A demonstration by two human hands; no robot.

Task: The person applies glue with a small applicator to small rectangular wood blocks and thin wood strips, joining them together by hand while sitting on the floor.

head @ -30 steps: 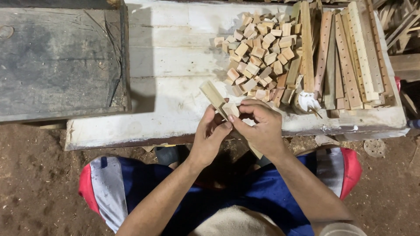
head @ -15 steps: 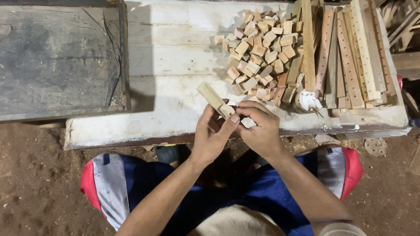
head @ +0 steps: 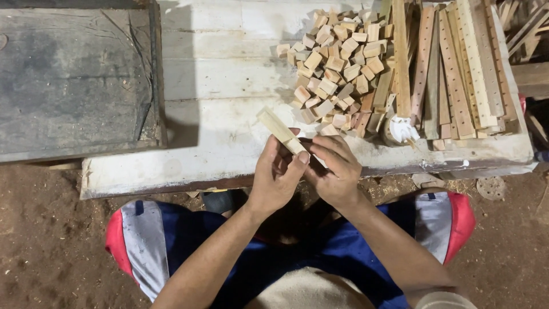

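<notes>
1. A seated person in blue shorts with red and grey side panels sits at the edge of a workbench, knees spread over a dirt floor strewn with sawdust.
2. The left hand is closed around a pale wooden strip, which slants up and to the left out of the fist, above the bench's near edge.
3. The right hand meets the left at the strip's lower end, its fingers curled and pinching there; what lies under the fingertips is hidden, so whether it holds a separate piece cannot be told.
4. The white-painted plank bench, scuffed and stained, carries the work.
5. Just beyond the hands, a heap of small wooden blocks is spread on the bench.
6. To the right of the heap, long wooden slats, some drilled with rows of holes, lie side by side; a small white-smeared container stands at their near end.
7. On the far left sits a dark, weathered board.
</notes>
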